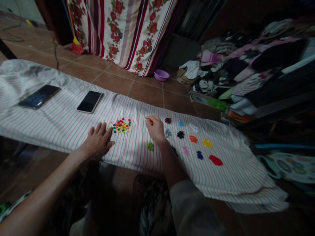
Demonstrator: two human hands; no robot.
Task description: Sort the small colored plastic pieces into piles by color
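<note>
My left hand [99, 141] lies palm down with fingers spread on the striped cloth, at the left edge of a mixed pile of small square coloured pieces [121, 126]. The pile holds red, yellow, green, orange and a few pale pieces. To its right, my right hand [155, 127] is held over the cloth with its fingers pinched together; what is between them is too small to make out. Close to that hand are a brown heap [167, 120], a grey heap [168, 132] and a lime green heap [150, 146]. My right forearm partly covers a dark heap [174, 150].
Single-colour heaps, such as black [180, 134], orange [193, 139], yellow [207, 143] and red [216, 160], sit at the right on the striped cloth [236, 173]. Two phones, one dark [39, 96] and one pale-edged [90, 102], lie left. A purple basin [161, 75] stands on the floor.
</note>
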